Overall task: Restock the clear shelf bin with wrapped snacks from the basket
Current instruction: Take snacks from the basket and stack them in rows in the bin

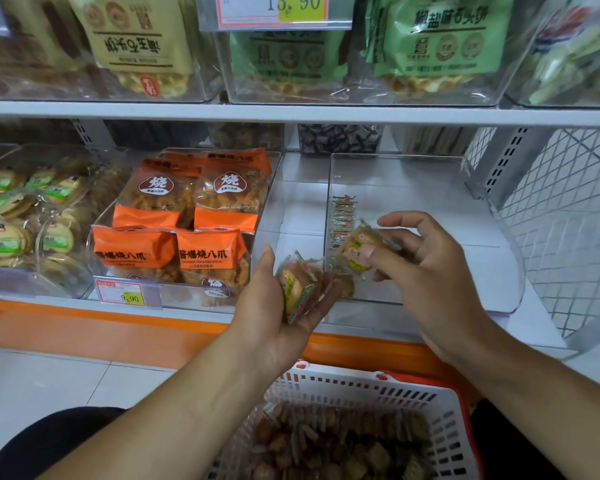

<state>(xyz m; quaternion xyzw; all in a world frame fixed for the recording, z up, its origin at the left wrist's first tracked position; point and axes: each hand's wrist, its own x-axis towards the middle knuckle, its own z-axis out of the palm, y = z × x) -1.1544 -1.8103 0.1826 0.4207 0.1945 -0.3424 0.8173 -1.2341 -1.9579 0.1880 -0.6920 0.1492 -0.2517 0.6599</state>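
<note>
Head view, looking down at a store shelf. My left hand (pixel 278 303) is palm-up just in front of the shelf edge, fingers loosely cupped round a small stack of wrapped snacks (pixel 297 287), clear wrappers with green and red print, standing on edge in the palm. My right hand (pixel 426 268) is raised over the front of the clear shelf bin (pixel 426 174), thumb and fingers pinching one wrapped snack (pixel 362 249) of the same kind; the wrapper end sticks out to the left, just beside the stack in the other hand. Can't tell if the two touch. Inside the bin, a short row of matching snacks (pixel 342 216) stands on edge against the left wall, the remaining floor showing bare plastic. Another piece (pixel 347 285) sits low at the bin's front left corner, partly hidden by my fingers. The basket (pixel 444 400), white mesh with red trim, is below my forearms at the bottom of the frame, holding a heap of more wrapped snacks (pixel 329 441), blurred. Left of the target bin, a bin of orange bags (pixel 187 216) with a price tag (pixel 127 294) reading 9.90. Further left, round biscuit packs (pixel 25 216). Upper shelf holds green bags (pixel 440 36) and yellow bags (pixel 136 39).
</note>
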